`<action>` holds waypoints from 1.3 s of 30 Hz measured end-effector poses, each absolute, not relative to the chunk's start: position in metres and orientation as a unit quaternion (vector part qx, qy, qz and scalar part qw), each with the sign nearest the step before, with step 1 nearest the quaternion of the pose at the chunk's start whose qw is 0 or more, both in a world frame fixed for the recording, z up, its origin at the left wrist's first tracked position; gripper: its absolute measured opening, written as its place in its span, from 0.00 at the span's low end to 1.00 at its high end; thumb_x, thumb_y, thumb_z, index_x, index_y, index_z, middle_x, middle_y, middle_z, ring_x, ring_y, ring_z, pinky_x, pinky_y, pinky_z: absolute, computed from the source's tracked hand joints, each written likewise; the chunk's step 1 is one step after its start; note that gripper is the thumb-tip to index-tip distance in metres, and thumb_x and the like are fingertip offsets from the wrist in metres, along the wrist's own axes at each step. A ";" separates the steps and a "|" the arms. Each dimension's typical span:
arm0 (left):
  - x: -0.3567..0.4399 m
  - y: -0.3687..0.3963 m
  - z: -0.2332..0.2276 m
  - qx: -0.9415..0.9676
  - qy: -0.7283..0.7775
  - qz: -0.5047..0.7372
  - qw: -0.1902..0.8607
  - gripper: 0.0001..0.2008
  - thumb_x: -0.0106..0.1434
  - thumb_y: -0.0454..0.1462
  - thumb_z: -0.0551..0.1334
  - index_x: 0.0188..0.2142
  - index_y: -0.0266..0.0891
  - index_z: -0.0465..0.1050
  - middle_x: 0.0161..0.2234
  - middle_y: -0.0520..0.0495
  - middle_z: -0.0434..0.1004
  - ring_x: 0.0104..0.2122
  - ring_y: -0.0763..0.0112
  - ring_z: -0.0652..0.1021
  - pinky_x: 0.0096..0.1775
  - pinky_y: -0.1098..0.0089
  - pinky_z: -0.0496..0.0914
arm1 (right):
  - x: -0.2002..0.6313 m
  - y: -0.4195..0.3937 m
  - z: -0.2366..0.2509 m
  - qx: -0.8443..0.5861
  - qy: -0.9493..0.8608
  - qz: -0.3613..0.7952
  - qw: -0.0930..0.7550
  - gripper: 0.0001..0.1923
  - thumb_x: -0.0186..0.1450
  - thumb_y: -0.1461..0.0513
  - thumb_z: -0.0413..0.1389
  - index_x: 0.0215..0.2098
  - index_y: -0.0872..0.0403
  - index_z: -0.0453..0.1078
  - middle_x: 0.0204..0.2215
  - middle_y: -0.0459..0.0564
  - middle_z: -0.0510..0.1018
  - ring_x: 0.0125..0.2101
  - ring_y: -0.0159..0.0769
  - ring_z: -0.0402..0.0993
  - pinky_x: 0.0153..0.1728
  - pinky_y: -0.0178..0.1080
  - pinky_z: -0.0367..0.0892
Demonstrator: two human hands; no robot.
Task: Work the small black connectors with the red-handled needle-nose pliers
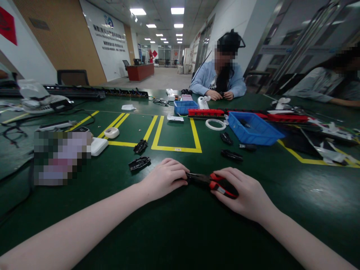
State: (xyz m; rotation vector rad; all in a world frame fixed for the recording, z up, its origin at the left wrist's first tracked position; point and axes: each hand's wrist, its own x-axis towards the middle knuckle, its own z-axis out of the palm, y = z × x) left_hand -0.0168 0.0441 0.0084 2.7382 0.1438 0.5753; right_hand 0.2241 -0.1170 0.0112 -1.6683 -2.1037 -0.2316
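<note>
Right hand [247, 197] grips red-and-black pliers [212, 181] by handles, resting on green table [180, 228]. Left hand [165, 178] curled, fingers closed over pliers' nose end; what lies under them hidden. Two black parts [140, 163] just left of left hand. Blue bin [253, 129] beyond right hand. Person in blue sleeves across table.

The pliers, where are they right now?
In the head view, the pliers lie low on the green table, centre, right hand on the red handles, left hand at the nose.
</note>
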 end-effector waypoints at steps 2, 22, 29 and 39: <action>-0.017 0.044 0.008 0.963 0.051 0.201 0.173 0.01 0.68 0.35 0.64 0.38 0.39 0.73 0.49 0.49 0.79 0.49 0.65 0.77 0.52 0.60 0.68 | 0.224 -0.118 0.012 -0.602 -0.762 -0.086 0.222 0.18 0.64 0.57 0.59 0.51 0.53 0.68 0.43 0.54 0.78 0.39 0.41 0.78 0.37 0.41 0.76; -0.019 0.045 0.006 0.952 0.107 0.248 0.146 0.07 0.66 0.30 0.59 0.42 0.40 0.72 0.50 0.46 0.74 0.50 0.62 0.74 0.52 0.58 0.68 | 0.224 -0.117 0.011 -0.619 -0.750 -0.083 0.218 0.18 0.64 0.56 0.59 0.50 0.53 0.69 0.43 0.54 0.79 0.39 0.41 0.78 0.37 0.42 0.76; -0.018 0.048 0.007 0.949 0.142 0.217 0.181 0.06 0.68 0.31 0.58 0.41 0.39 0.72 0.45 0.46 0.74 0.44 0.62 0.76 0.45 0.59 0.71 | 0.221 -0.116 0.014 -0.615 -0.752 -0.073 0.225 0.17 0.63 0.56 0.59 0.49 0.52 0.70 0.42 0.54 0.80 0.38 0.41 0.79 0.36 0.42 0.76; -0.019 0.042 0.012 0.945 0.136 0.185 0.235 0.09 0.68 0.40 0.61 0.44 0.39 0.71 0.50 0.42 0.72 0.48 0.60 0.74 0.51 0.57 0.72 | 0.223 -0.117 0.012 -0.610 -0.744 -0.111 0.248 0.19 0.63 0.56 0.59 0.51 0.53 0.69 0.44 0.56 0.79 0.41 0.44 0.78 0.40 0.45 0.76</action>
